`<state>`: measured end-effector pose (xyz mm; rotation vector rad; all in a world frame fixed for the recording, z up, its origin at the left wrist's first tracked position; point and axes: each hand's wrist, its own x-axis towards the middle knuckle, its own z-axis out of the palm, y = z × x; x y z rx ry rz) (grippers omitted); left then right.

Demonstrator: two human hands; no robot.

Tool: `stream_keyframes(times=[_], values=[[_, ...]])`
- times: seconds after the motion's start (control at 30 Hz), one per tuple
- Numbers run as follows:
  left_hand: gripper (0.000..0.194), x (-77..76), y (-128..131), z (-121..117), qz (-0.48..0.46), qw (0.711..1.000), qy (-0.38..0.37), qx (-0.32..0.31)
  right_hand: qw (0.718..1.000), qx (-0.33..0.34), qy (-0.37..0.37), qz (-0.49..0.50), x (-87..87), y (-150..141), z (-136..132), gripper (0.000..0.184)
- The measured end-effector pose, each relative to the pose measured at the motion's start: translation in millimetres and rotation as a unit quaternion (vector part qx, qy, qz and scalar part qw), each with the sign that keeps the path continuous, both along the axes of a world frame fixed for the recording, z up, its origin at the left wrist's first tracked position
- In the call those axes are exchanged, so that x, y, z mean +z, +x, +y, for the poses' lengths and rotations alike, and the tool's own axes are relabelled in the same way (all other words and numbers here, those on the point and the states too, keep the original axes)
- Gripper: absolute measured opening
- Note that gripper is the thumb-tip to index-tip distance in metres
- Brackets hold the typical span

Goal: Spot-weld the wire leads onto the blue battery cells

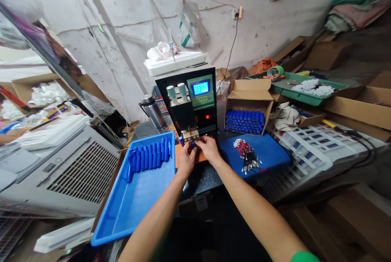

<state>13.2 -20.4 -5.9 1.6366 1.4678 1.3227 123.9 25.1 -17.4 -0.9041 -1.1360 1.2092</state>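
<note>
Both hands meet under the electrodes [190, 132] of a black spot welder [183, 117] with a lit screen. My left hand [186, 159] is closed in a pinch on a blue battery cell [193, 144], mostly hidden by the fingers. Close against it, my right hand [209, 148] has its fingertips pinched together at the welding point; what they hold is too small to make out. Another blue cell [181, 141] stands just left of the electrodes. Beneath the hands lies an orange mat [200, 157]. To the right is a bundle of red and black wire leads [247, 155] with white connectors.
At left, a blue tray [134, 211] holds rows of blue cells. A cardboard box [249, 96] packed with cells stands on the right, behind a blue mat [276, 152]. A steel flask [152, 111] stands left of the welder. Farther right is a green tray [314, 98].
</note>
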Motion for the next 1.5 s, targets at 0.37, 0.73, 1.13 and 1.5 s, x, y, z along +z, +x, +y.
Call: stream_keyframes(times=[0.37, 0.73, 1.13, 1.5], values=[[0.028, 0.0, -1.2, 0.6, 0.005, 1.000, 0.001, 0.000, 1.000, -0.012, -0.011, 0.018, 5.2, -3.4, -2.9, 0.016], [0.027, -0.2, -0.4, 0.8, 0.001, 1.000, -0.005, 0.007, 1.000, -0.028, 0.001, -0.010, 2.3, -4.4, -1.1, 0.017], [0.027, 1.2, 1.2, 2.3, 0.004, 1.000, 0.004, 0.006, 0.997, 0.024, 0.028, -0.063, 4.2, 14.3, -8.8, 0.016], [0.022, 5.6, 2.5, -0.1, 0.003, 1.000, 0.007, -0.004, 0.991, 0.052, 0.036, -0.116, 1.6, 20.4, -10.4, 0.025]])
